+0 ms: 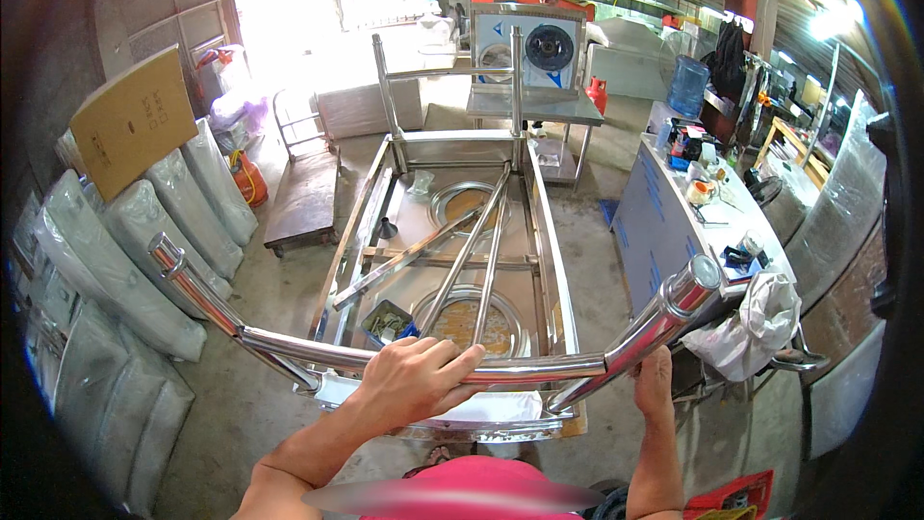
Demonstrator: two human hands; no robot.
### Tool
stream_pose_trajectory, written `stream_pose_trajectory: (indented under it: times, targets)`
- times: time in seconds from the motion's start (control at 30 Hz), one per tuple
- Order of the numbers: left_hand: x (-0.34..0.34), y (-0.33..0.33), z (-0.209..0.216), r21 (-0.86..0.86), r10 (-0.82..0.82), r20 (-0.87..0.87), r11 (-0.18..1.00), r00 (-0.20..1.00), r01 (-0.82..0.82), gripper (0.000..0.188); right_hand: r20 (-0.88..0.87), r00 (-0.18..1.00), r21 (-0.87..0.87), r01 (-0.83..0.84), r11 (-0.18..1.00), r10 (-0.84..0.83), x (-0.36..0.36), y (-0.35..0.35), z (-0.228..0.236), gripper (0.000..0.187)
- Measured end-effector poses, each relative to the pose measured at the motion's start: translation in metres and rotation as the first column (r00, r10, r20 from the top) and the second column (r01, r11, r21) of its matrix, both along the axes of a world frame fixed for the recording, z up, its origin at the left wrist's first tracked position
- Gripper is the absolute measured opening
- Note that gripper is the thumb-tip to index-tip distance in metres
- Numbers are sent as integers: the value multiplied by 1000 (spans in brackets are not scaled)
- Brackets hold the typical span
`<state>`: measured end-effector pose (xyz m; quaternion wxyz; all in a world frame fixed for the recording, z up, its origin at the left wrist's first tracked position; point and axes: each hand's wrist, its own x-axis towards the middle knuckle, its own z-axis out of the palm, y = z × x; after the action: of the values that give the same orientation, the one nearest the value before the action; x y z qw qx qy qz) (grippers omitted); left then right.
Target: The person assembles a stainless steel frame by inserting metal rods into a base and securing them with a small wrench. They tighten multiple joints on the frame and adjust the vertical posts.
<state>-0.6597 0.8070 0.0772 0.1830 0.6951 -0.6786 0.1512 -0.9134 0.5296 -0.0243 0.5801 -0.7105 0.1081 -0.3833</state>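
Note:
A shiny steel tube frame (pixel 539 369) stretches across in front of me, with capped legs sticking up at both ends. My left hand (pixel 421 376) is closed over the middle of its crossbar. At the right corner, my right hand (pixel 654 380) holds the frame from underneath, by the slanting leg (pixel 674 300); the tube hides most of its fingers. Beyond the bar lies an upturned steel stand (pixel 555 274) with two round openings. Loose steel tubes (pixel 469 255) lie across it, beside a small dark tray (pixel 389 322) of small parts and a dark funnel (pixel 387 228).
Plastic-wrapped panels (pixel 120 255) and a cardboard sheet (pixel 133 120) lean at the left, near a flat trolley (pixel 301 197). On the right, a cluttered workbench (pixel 643 217) carries a water jug (pixel 688 87) and a white bag (pixel 746 327). A steel table (pixel 568 108) stands behind.

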Motion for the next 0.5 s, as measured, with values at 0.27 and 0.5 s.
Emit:
stream_pose_trajectory:
  times: [0.27,0.5]
  targets:
    - [3,0,-6,1,-15,-28,1000,999,16,42,-200,976,-42,82,996,-89,-6,3,5,47]
    - [4,2,-9,-27,-21,-26,999,999,21,46,-218,908,181,399,899,-359,-7,6,-9,37]
